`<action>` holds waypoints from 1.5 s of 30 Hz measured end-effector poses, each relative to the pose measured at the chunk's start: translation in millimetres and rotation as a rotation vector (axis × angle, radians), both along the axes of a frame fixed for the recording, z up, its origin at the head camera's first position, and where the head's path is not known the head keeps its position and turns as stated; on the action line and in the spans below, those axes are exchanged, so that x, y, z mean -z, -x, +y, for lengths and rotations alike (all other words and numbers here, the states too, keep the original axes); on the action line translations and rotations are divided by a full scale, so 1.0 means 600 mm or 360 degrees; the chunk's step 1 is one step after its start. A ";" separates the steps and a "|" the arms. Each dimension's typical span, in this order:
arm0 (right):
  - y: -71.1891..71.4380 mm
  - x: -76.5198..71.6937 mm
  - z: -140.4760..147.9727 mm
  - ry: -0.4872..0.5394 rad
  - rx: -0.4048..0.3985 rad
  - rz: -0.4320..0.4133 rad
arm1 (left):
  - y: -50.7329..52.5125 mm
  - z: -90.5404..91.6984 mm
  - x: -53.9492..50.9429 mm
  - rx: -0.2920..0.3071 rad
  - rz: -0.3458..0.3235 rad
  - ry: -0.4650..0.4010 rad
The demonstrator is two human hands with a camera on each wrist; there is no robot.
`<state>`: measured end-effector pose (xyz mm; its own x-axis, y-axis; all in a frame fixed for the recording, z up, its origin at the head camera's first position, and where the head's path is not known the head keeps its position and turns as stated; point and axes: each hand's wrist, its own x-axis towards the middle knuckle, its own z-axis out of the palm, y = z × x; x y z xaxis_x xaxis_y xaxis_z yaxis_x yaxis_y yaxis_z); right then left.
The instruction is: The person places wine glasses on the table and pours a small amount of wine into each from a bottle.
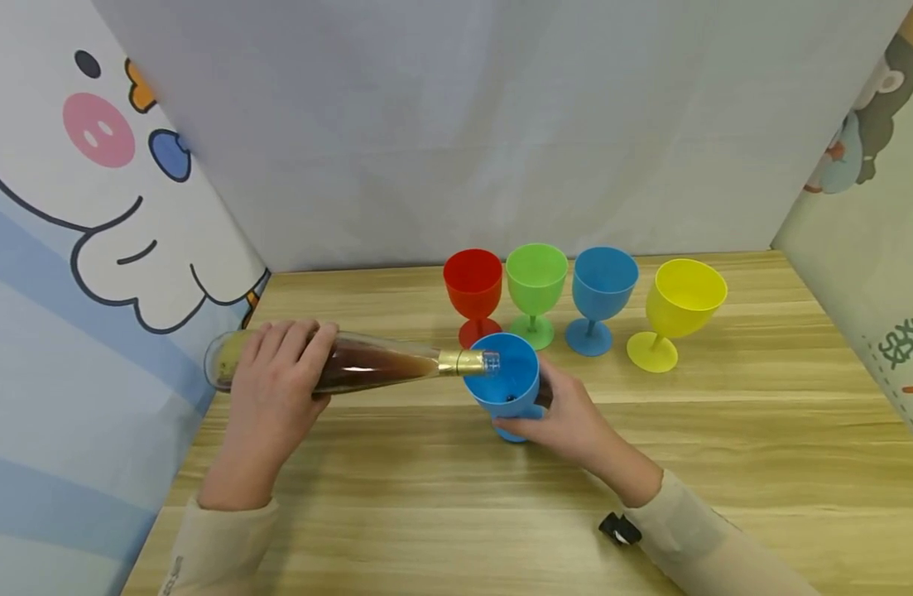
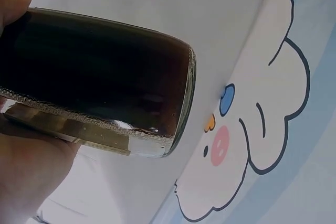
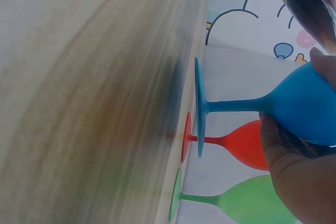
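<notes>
A: Any text?
B: Dark marks on the left sleeve (image 1: 218, 538), too small for me to read.
A: Grip?
B: Left hand (image 1: 277, 372) clamped round the bottle (image 1: 382, 364), tipped on its side, mouth over the blue goblet (image 1: 514, 381). Right hand (image 1: 575, 422) has thumb and fingers clamped on that goblet's bowl.
A: Wrist views add what?
B: Left wrist gives me the bottle's broad base, bubbles edging the brown liquid (image 2: 94, 66). Right wrist: goblet's thin stem and flat foot, clear of the table (image 1: 396, 513). Head alone shows inside the bowl: dark spot (image 1: 510, 398), can't tell what.
A: Materials?
B: Bottle's clear glass, gold-wrapped neck. Goblets look like smooth plastic, rounded bowls, disc feet. Row behind: red goblet (image 1: 473, 285), green goblet (image 1: 536, 281), second blue goblet (image 1: 603, 285), yellow goblet (image 1: 683, 302). Table's wood-grained.
</notes>
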<state>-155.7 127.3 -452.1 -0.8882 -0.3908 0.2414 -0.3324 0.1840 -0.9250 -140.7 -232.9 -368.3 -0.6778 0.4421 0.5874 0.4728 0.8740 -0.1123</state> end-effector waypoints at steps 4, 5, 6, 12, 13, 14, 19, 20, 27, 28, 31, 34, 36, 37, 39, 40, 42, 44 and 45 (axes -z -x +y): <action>0.001 0.003 0.000 0.0001 -0.0006 0.0008 | -0.001 0.000 -0.002 -0.0001 0.0005 0.0007; 0.001 0.004 -0.001 0.0003 -0.0010 0.0010 | -0.001 0.000 -0.002 0.0001 0.0005 0.0010; 0.001 0.005 -0.001 0.0006 -0.0014 0.0012 | -0.001 0.000 -0.002 0.0004 0.0007 0.0013; 0.000 0.008 -0.001 0.0008 -0.0014 0.0010 | -0.001 0.001 -0.005 0.0020 0.0036 0.0023; -0.001 0.008 0.000 0.0004 -0.0011 0.0006 | -0.001 0.001 -0.006 0.0021 0.0037 0.0026; -0.001 0.008 0.000 0.0004 -0.0011 0.0003 | -0.001 0.001 -0.007 0.0023 0.0037 0.0029; -0.001 0.007 0.001 -0.0008 -0.0014 -0.0007 | -0.002 0.003 -0.011 0.0033 0.0016 0.0042; -0.002 0.008 0.001 -0.0008 -0.0015 -0.0007 | -0.002 0.003 -0.012 0.0035 0.0015 0.0045; -0.002 0.009 -0.001 0.0018 -0.0026 0.0016 | -0.001 0.004 -0.016 0.0036 0.0014 0.0062; -0.002 0.009 -0.001 0.0020 -0.0025 0.0017 | -0.001 0.004 -0.016 0.0036 0.0014 0.0064; -0.003 0.007 -0.002 0.0026 -0.0030 0.0017 | -0.001 0.004 -0.017 0.0037 0.0017 0.0068; -0.004 0.006 -0.002 0.0026 -0.0024 0.0009 | -0.001 0.004 -0.019 0.0039 0.0018 0.0070; -0.004 0.006 -0.002 0.0026 -0.0022 0.0007 | -0.001 0.004 -0.020 0.0040 0.0018 0.0067; -0.004 0.006 -0.002 0.0027 -0.0023 0.0009 | -0.001 0.004 -0.021 0.0040 0.0018 0.0067; -0.003 0.006 -0.003 0.0027 -0.0024 0.0007 | -0.001 0.004 -0.022 0.0040 0.0016 0.0068; -0.003 0.006 -0.003 0.0026 -0.0024 0.0008 | -0.001 0.003 -0.022 0.0040 0.0017 0.0068; -0.004 0.006 -0.003 0.0028 -0.0027 0.0011 | -0.002 0.003 -0.023 0.0039 0.0014 0.0070; -0.004 0.005 -0.003 0.0028 -0.0025 0.0004 | -0.002 0.003 -0.024 0.0038 0.0011 0.0070; -0.004 0.005 -0.003 0.0028 -0.0023 0.0003 | -0.002 0.003 -0.024 0.0036 0.0009 0.0071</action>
